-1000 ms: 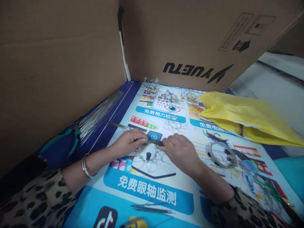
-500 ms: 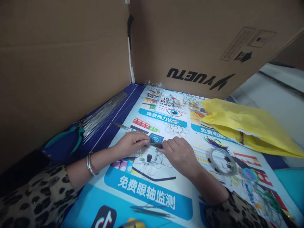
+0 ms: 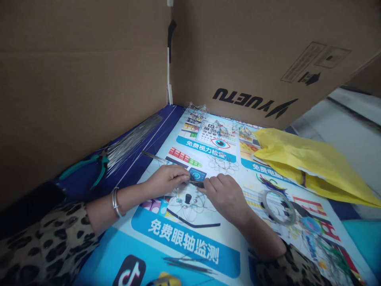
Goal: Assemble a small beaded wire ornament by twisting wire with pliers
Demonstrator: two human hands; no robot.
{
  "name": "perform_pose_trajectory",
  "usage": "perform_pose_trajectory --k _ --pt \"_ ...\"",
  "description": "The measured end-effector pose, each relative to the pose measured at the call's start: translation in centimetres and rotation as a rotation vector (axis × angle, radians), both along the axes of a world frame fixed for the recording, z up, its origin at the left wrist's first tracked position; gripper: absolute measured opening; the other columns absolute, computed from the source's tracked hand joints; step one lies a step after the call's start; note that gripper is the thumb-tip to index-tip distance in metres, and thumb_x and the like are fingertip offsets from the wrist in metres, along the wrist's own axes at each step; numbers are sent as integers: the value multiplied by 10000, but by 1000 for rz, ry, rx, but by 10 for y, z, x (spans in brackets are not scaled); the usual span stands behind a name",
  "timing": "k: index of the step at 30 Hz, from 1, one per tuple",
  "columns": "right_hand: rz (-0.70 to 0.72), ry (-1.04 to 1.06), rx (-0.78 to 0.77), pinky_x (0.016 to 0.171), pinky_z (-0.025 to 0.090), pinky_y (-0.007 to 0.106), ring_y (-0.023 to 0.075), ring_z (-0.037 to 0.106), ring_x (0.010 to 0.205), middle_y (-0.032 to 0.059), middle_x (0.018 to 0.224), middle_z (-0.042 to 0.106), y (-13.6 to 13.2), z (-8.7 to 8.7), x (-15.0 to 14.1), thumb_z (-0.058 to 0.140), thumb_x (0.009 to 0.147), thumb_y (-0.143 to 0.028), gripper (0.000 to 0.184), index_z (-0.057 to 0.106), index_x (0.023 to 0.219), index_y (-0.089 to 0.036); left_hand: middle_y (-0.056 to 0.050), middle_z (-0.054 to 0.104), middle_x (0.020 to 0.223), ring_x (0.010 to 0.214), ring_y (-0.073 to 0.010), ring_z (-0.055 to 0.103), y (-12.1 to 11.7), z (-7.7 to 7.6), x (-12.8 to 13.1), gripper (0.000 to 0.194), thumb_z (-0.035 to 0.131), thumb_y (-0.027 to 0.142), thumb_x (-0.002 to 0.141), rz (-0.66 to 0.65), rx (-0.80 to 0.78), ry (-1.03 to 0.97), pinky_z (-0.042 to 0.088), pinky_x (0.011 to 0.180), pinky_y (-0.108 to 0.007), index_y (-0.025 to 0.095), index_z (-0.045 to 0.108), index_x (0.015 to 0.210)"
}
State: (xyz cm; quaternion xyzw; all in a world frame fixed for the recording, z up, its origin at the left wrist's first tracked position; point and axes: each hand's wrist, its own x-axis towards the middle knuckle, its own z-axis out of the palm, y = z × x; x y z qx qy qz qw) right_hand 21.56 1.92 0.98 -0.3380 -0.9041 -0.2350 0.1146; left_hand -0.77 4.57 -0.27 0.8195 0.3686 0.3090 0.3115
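Note:
Both of my hands meet over the printed sheet, fingers closed. Between them stretches a thin dark strip (image 3: pixel 197 183), perhaps a tool or wires; its kind is not clear. My left hand (image 3: pixel 168 179) pinches near its left end, thumb against forefinger, with a silver bangle on the wrist. My right hand (image 3: pixel 224 194) is wrapped round the other end. Just below the hands lies a wire flower shape with small beads (image 3: pixel 187 208), partly covered by them. Another looped wire piece (image 3: pixel 223 163) lies beyond them.
Teal-handled pliers (image 3: pixel 99 169) and a bundle of silver wires (image 3: pixel 133 141) lie at left. At right are a tape roll (image 3: pixel 279 207), coloured wires (image 3: pixel 270 183) and a yellow bag (image 3: pixel 309 163). Dark wires (image 3: pixel 189 265) lie in front. Cardboard walls (image 3: pixel 253 51) stand behind.
The camera view has shifted slightly. Both hands keep their hold on the dark strip in nearly the same place.

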Motion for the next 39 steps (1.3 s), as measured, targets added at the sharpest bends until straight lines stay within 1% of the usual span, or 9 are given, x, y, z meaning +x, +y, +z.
perform_pose_trajectory --k 12,15,18,23,25,27,31,35,39 --pt "13 -7 -23 603 229 329 175 406 672 34 676 526 2 2 -3 453 905 -344 242 578 812 -159 -16 657 795 744 -120 588 0 3 2 191 470 223 876 7 -16 -3 436 690 -224 148 638 829" --pt "2 14 -38 605 231 324 175 414 666 33 667 527 2 5 -2 457 902 -352 251 569 778 -165 -14 648 798 749 -120 581 0 3 2 190 458 217 881 -7 -2 23 433 696 -223 151 630 833" --pt "-14 56 -83 611 238 313 168 426 659 31 656 531 2 6 -2 466 897 -365 269 558 736 -171 -11 642 798 750 -121 578 0 4 1 186 448 197 880 -13 14 52 433 695 -221 156 624 833" --pt "-43 101 -137 618 256 302 165 447 657 28 651 545 2 4 0 501 877 -378 265 557 718 -174 -21 660 885 822 -140 593 -1 4 1 161 468 176 859 -1 17 72 444 736 -240 174 614 927" --pt "-53 109 -152 620 262 300 166 456 659 26 653 552 2 4 0 504 875 -379 262 557 718 -176 -21 660 912 838 -145 595 -2 3 1 172 478 173 849 23 -5 65 447 744 -250 181 593 976" --pt "-59 114 -166 621 265 298 167 465 660 24 656 557 1 4 0 499 876 -385 264 557 724 -177 -14 653 898 814 -140 593 -3 3 1 182 483 163 838 44 -54 58 448 720 -247 184 561 1001" --pt "-71 130 -178 625 270 291 161 479 663 22 661 564 1 4 0 492 879 -395 273 559 730 -176 10 616 811 726 -118 568 -5 4 1 116 485 145 820 53 -121 57 437 658 -227 181 527 922" --pt "-79 153 -194 630 276 286 156 487 667 23 666 570 1 2 0 492 879 -397 277 563 730 -174 11 604 801 726 -118 556 -5 4 1 95 483 138 816 44 -75 48 433 667 -232 181 533 884" --pt "-62 152 -148 623 269 295 162 468 660 27 651 556 0 1 -1 484 883 -394 287 560 719 -172 8 614 800 730 -120 559 -4 4 2 98 484 136 817 38 -47 54 431 670 -233 177 555 870"
